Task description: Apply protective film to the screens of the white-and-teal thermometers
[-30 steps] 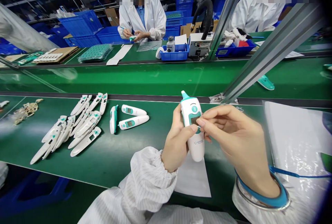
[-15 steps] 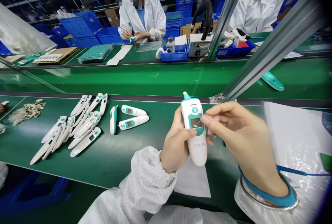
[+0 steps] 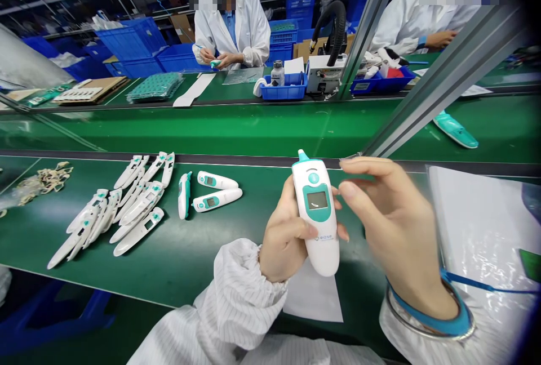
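Observation:
A white and teal thermometer (image 3: 323, 246) stands nearly upright in my left hand (image 3: 284, 235), its teal probe tip at the top and its small screen facing me. My left thumb rests on its front below the screen, and fingertips show at its right edge. Just right of the thermometer, my right hand (image 3: 393, 218) is raised with thumb and forefinger apart and nothing between them. Two white thermometers (image 3: 217, 200) and one lying on its side (image 3: 184, 195) are on the green table. Several white shell parts (image 3: 139, 232) are heaped farther left.
White paper (image 3: 315, 297) lies below my hands. Plastic-covered sheets (image 3: 477, 224) are at the right. A metal post (image 3: 426, 94) slants past a teal part (image 3: 456, 129) on the green belt (image 3: 236, 128). Two people in white coats sit across.
My right hand has moved off the screen to the right, and its thumb and forefinger have parted. My left thumb has slid lower. The teal part on the belt has shifted right.

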The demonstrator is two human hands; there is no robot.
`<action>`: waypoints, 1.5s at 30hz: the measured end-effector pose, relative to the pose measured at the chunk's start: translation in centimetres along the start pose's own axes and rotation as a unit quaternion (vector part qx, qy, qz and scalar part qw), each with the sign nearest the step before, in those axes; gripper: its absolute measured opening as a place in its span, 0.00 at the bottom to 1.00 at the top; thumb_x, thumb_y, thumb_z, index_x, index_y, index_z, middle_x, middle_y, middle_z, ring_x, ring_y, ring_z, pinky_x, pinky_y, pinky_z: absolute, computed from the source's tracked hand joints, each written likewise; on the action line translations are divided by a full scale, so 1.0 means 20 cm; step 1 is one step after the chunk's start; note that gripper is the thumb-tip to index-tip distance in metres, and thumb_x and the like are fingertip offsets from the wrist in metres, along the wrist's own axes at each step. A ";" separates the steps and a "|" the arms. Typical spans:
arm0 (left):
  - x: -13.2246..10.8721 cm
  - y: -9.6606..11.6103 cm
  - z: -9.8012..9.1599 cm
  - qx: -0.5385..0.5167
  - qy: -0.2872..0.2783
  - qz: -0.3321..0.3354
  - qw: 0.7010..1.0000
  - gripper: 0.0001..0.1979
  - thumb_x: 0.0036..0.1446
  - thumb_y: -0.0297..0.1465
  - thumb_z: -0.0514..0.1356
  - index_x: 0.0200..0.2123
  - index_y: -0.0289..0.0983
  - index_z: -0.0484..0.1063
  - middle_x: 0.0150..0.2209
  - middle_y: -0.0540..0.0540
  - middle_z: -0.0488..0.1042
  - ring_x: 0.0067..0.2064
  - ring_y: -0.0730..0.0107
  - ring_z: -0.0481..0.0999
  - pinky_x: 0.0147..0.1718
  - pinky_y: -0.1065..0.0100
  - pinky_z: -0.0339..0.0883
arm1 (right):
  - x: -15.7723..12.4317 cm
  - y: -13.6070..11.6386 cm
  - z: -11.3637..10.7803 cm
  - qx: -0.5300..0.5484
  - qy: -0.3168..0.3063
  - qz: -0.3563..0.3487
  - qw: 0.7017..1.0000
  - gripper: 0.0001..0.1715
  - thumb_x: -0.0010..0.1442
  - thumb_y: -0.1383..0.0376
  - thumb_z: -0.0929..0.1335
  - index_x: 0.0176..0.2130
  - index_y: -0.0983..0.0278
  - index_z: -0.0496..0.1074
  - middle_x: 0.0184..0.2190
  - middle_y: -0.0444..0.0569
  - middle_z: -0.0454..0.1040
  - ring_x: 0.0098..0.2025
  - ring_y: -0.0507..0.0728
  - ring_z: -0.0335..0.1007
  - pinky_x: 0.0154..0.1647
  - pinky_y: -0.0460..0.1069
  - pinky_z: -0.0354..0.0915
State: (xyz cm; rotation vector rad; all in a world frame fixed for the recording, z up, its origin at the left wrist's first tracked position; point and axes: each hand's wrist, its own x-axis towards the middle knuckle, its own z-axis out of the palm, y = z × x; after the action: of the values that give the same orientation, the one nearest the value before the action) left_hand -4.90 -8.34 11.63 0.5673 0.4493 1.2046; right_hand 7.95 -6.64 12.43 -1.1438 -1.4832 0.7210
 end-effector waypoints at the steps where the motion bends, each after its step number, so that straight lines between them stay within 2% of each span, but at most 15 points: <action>1: 0.00 0.00 0.00 0.003 0.004 0.001 1.000 0.30 0.36 0.19 0.55 0.47 0.38 0.59 0.37 0.48 0.72 0.31 0.68 0.74 0.31 0.66 0.66 | 0.00 0.00 0.01 0.009 -0.029 0.006 1.000 0.14 0.60 0.62 0.69 0.47 0.58 0.69 0.49 0.48 0.69 0.53 0.58 0.66 0.51 0.53 0.67; 3: 0.00 0.00 0.02 0.013 0.023 0.007 1.000 0.33 0.34 0.17 0.55 0.49 0.39 0.60 0.36 0.49 0.72 0.34 0.70 0.73 0.30 0.70 0.63 | -0.01 -0.01 0.04 0.027 -0.090 0.036 0.995 0.27 0.57 0.59 0.71 0.54 0.57 0.64 0.54 0.50 0.67 0.54 0.59 0.65 0.51 0.54 0.66; 5: -0.01 -0.01 0.02 0.030 0.043 0.007 0.999 0.35 0.34 0.16 0.54 0.51 0.39 0.59 0.36 0.50 0.72 0.35 0.73 0.72 0.30 0.72 0.62 | -0.01 -0.02 0.06 0.043 -0.139 0.080 0.986 0.32 0.55 0.56 0.72 0.57 0.57 0.62 0.50 0.48 0.69 0.47 0.57 0.69 0.43 0.51 0.68; 9: -0.01 0.00 0.01 0.047 0.041 0.012 0.998 0.36 0.36 0.17 0.55 0.52 0.40 0.57 0.32 0.52 0.71 0.32 0.73 0.72 0.31 0.70 0.63 | -0.02 -0.02 0.07 0.098 -0.180 0.158 0.966 0.16 0.62 0.53 0.65 0.48 0.57 0.70 0.28 0.41 0.69 0.28 0.50 0.64 0.26 0.45 0.62; 12: -0.01 0.00 0.00 0.034 0.018 0.003 0.999 0.35 0.36 0.19 0.55 0.52 0.40 0.54 0.30 0.52 0.71 0.28 0.71 0.72 0.28 0.68 0.62 | -0.01 0.00 0.06 0.147 -0.176 0.192 0.954 0.20 0.66 0.50 0.60 0.45 0.57 0.72 0.22 0.39 0.62 0.22 0.49 0.56 0.19 0.44 0.55; 16: 0.01 0.01 0.02 0.045 0.046 0.006 0.998 0.35 0.35 0.17 0.55 0.51 0.39 0.56 0.31 0.52 0.71 0.32 0.71 0.72 0.29 0.71 0.61 | -0.01 0.00 0.07 0.130 -0.170 0.174 0.961 0.14 0.63 0.54 0.65 0.45 0.57 0.71 0.27 0.40 0.66 0.27 0.49 0.60 0.23 0.43 0.57; 19: 0.01 0.01 0.02 0.045 0.048 -0.001 0.998 0.35 0.34 0.17 0.55 0.50 0.40 0.56 0.32 0.52 0.71 0.35 0.70 0.72 0.32 0.70 0.62 | 0.00 0.00 0.07 0.144 -0.203 0.159 0.956 0.13 0.61 0.59 0.67 0.46 0.57 0.69 0.30 0.40 0.68 0.30 0.49 0.63 0.26 0.42 0.61; 26: 0.01 0.03 0.01 0.011 0.042 -0.001 0.999 0.29 0.39 0.23 0.56 0.48 0.39 0.58 0.35 0.47 0.72 0.36 0.64 0.73 0.34 0.64 0.64 | 0.00 0.03 -0.01 0.175 -0.294 0.168 0.924 0.27 0.60 0.64 0.68 0.58 0.54 0.62 0.43 0.46 0.71 0.43 0.55 0.68 0.37 0.48 0.67; 29: 0.01 0.02 0.02 0.033 0.051 0.015 0.998 0.24 0.46 0.26 0.55 0.49 0.39 0.58 0.38 0.45 0.73 0.38 0.61 0.74 0.37 0.60 0.66 | 0.00 0.04 -0.03 0.180 -0.267 0.151 0.935 0.28 0.59 0.64 0.69 0.57 0.54 0.63 0.52 0.48 0.69 0.52 0.58 0.67 0.47 0.52 0.68; 31: 0.02 0.01 0.02 0.057 0.062 0.029 0.996 0.22 0.48 0.26 0.56 0.49 0.38 0.58 0.38 0.46 0.72 0.38 0.62 0.74 0.37 0.60 0.67 | -0.01 0.04 -0.03 0.189 -0.197 0.143 0.951 0.24 0.58 0.63 0.70 0.54 0.55 0.67 0.53 0.48 0.69 0.53 0.59 0.66 0.53 0.56 0.66; 34: 0.02 0.00 0.01 0.077 0.085 0.047 0.992 0.25 0.48 0.25 0.57 0.51 0.39 0.56 0.39 0.47 0.71 0.37 0.65 0.73 0.36 0.62 0.68 | -0.03 0.03 -0.04 0.237 -0.049 0.142 0.960 0.02 0.60 0.63 0.69 0.36 0.58 0.73 0.34 0.43 0.73 0.38 0.53 0.70 0.58 0.57 0.62; 35: 0.02 -0.01 0.00 0.084 0.091 0.056 0.991 0.26 0.48 0.25 0.57 0.52 0.40 0.56 0.39 0.47 0.71 0.37 0.66 0.73 0.36 0.62 0.68 | -0.04 0.01 -0.05 0.278 -0.032 0.150 0.948 0.07 0.62 0.62 0.67 0.30 0.59 0.71 0.25 0.40 0.69 0.30 0.51 0.67 0.59 0.57 0.61; 37: 0.01 -0.02 -0.01 0.107 0.101 0.078 0.986 0.27 0.49 0.25 0.57 0.53 0.40 0.55 0.40 0.47 0.71 0.38 0.67 0.72 0.39 0.63 0.67 | -0.05 -0.01 -0.08 0.374 -0.068 0.177 0.908 0.17 0.65 0.58 0.63 0.26 0.59 0.66 0.14 0.36 0.55 0.19 0.49 0.52 0.58 0.60 0.62; 40: 0.00 -0.02 -0.02 0.142 0.107 0.109 0.978 0.26 0.52 0.24 0.56 0.55 0.41 0.55 0.43 0.47 0.71 0.43 0.68 0.71 0.45 0.63 0.65 | -0.05 -0.05 -0.13 0.447 -0.146 0.236 0.850 0.22 0.67 0.53 0.58 0.26 0.58 0.65 0.11 0.35 0.44 0.15 0.49 0.40 0.51 0.63 0.67; 45: -0.02 -0.03 -0.03 0.174 0.088 0.125 0.973 0.28 0.54 0.24 0.56 0.57 0.45 0.52 0.46 0.47 0.68 0.41 0.67 0.72 0.44 0.61 0.65 | -0.05 -0.04 -0.14 0.487 -0.146 0.289 0.811 0.24 0.66 0.49 0.57 0.25 0.57 0.64 0.11 0.34 0.39 0.14 0.49 0.33 0.48 0.64 0.69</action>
State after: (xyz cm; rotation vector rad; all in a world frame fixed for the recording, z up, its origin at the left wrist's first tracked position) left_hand -4.95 -8.77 10.71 0.8395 0.7652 1.4348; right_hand 10.38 -8.24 13.46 -0.6397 -0.7227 1.8810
